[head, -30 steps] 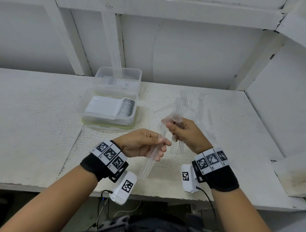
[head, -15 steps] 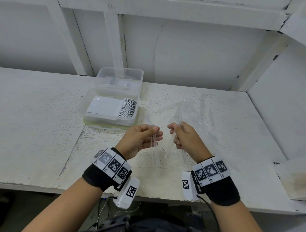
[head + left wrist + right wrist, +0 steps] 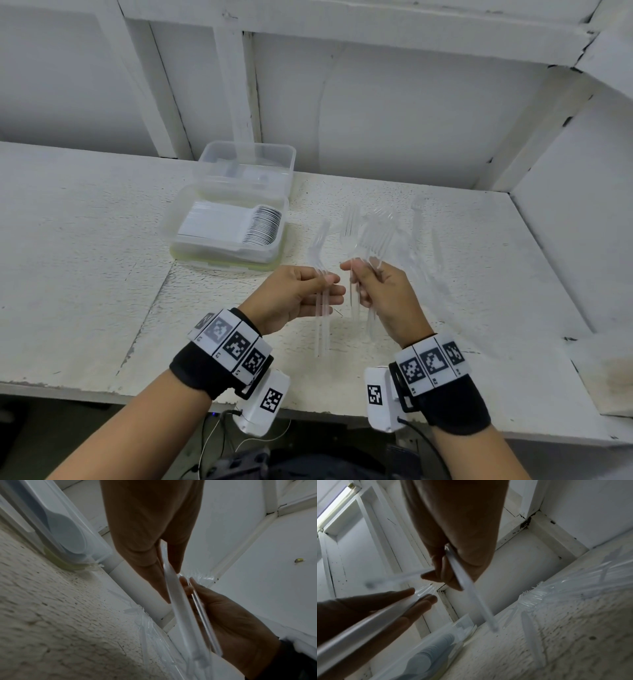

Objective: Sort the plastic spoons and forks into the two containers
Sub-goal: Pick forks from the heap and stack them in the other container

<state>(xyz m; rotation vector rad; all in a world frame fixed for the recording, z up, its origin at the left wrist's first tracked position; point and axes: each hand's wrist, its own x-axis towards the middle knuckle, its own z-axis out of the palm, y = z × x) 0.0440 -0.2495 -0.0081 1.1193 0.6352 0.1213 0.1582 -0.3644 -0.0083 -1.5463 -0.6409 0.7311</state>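
White shelf (image 3: pixel 85 240), clear forks (image 3: pixel 322 308) blurred – both hands' grip

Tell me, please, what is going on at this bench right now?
A person is sorting clear plastic cutlery. The left hand holds a couple of forks by their handles, and the right hand holds a fanned bunch of forks. More loose forks lie on the white bench to the right. The near container already holds a neat stack of white spoons; the far container behind it looks nearly empty.

Black wristbands (image 3: pixel 209 371), tag strips, white cams (image 3: pixel 263 402)
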